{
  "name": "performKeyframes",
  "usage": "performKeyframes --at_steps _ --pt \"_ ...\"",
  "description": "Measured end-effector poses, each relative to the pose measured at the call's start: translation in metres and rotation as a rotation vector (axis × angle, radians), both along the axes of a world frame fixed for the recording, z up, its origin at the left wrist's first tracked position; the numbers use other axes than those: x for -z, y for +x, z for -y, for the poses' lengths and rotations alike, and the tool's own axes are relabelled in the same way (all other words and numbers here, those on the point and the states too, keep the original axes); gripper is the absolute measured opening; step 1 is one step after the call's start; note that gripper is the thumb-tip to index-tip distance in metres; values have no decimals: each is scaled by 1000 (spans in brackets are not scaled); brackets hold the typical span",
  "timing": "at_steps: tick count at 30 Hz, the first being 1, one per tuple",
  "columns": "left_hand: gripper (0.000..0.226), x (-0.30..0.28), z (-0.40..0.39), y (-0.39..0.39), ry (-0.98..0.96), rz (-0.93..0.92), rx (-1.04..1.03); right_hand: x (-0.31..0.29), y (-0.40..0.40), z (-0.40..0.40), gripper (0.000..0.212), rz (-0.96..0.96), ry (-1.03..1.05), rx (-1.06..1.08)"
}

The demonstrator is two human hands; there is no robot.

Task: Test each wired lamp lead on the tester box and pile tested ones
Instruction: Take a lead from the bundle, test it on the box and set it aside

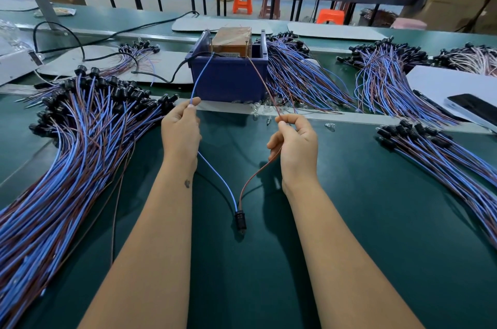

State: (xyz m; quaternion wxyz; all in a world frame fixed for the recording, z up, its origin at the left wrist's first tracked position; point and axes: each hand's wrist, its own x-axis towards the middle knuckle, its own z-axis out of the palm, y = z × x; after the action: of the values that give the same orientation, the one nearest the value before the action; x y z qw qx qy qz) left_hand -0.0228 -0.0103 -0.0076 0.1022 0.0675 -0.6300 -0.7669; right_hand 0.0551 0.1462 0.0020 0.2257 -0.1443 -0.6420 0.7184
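A person's two hands are holding one lamp lead (240, 202) over a green counter (349, 221), its two wires running up toward the tester box (231, 42) at twelve o'clock. The left hand (181, 130) is pinching the blue wire (220, 180) between thumb and fingertips; the right hand (297, 143) is pinching the brown wire (255, 175) the same way, other fingers curled. Both wires are meeting at a small black lamp socket (240, 221), which is lying on the counter at six o'clock from the hands, between the forearms. Above the hands, the blue wire's end is reaching the box's left front corner and the brown wire's end its right front corner; whether they are touching contacts cannot be told.

The tester box, brown and wrapped in clear tape, is sitting inside a dark blue plastic bin (228, 78), with a black cable (107, 38) trailing out to ten o'clock. A few small clear bulbs (259, 109) are lying loose along the pale strip just in front of the bin.

Open green surface is stretching between and below the forearms. A large pile of leads (67, 153) is crowding the nine o'clock side, a second bundle (443, 156) is fanning across three o'clock, and more bundles (301, 78) are lying at one and two o'clock beside the bin. A dark phone (473, 108) is resting on a white board (441, 83) at the right edge.
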Motion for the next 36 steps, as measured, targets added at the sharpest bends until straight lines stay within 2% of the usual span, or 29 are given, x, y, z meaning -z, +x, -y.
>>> performKeyframes --at_steps 14,26,30,34,36 --pt "28 -1 -1 -1 -7 -3 0 1 0 0 20 6 5 2" --pt "28 -2 4 -2 75 15 -18 2 -1 0 21 5 5 2" --pt "32 -1 1 -2 31 34 -20 4 -3 0 22 26 24 90" --pt "35 -4 1 1 -67 80 93 0 -4 -2 27 -34 -182 80" --pt "37 -5 0 4 -124 78 191 -1 -3 -3 30 -59 -207 50"
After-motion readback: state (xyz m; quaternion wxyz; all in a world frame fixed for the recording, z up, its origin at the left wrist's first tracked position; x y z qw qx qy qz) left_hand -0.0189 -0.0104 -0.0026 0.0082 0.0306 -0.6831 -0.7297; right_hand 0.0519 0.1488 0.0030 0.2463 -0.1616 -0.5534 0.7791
